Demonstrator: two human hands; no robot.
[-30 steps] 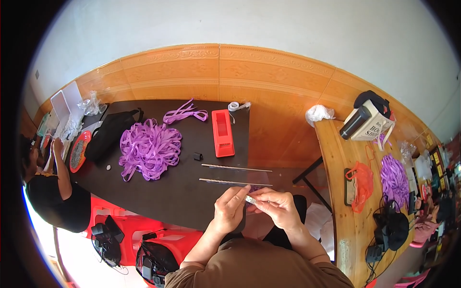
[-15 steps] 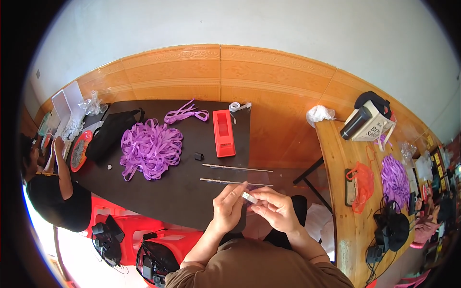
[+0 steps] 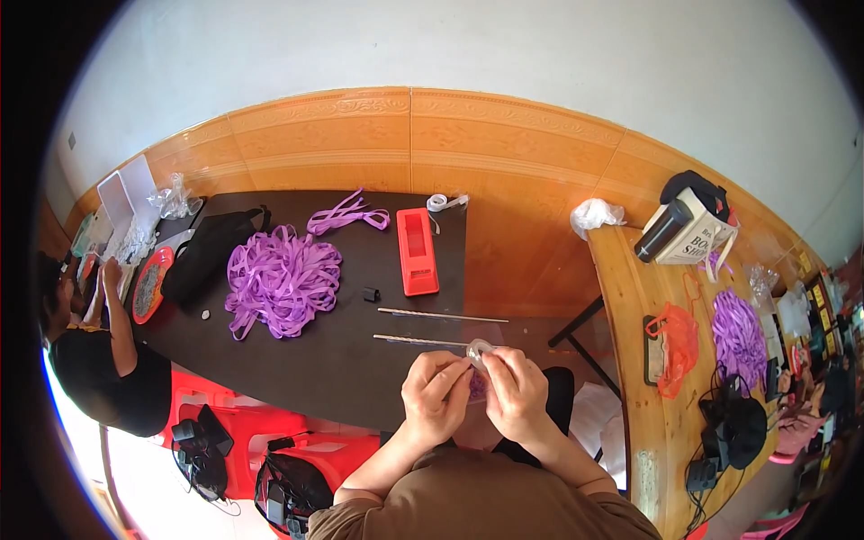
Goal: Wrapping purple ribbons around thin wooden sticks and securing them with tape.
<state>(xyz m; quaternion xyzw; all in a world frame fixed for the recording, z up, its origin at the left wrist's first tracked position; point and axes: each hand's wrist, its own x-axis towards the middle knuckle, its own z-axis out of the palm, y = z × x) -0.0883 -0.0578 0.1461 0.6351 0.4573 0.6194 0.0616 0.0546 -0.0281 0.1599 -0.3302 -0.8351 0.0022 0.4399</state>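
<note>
In front of my chest, just past the dark table's right corner, I hold a small clear ring, which looks like a roll of tape (image 3: pixel 481 349), between both hands. My left hand (image 3: pixel 434 398) has its fingers closed in a pinch at the roll's near left edge. On the other side, the fingers of my right hand (image 3: pixel 516 393) grip its right edge. Just beyond my hands lie two thin sticks (image 3: pixel 441 315) on the dark table (image 3: pixel 351 378), roughly parallel. A red tape dispenser (image 3: pixel 417 270) with an unfilled roll well stands past them.
Purple ribbons (image 3: pixel 283 281) lie heaped on the dark table, near a black bag (image 3: pixel 193 261). Beyond the dispenser is a white tape roll (image 3: pixel 437 202). A person (image 3: pixel 108 369) works at the left. To the right, a wooden table (image 3: pixel 630 360) bears a red plastic bag (image 3: pixel 677 351).
The roll has turned in my fingers from edge-on to showing its round side, and it has risen slightly. My right hand has shifted a little left and turned more upright.
</note>
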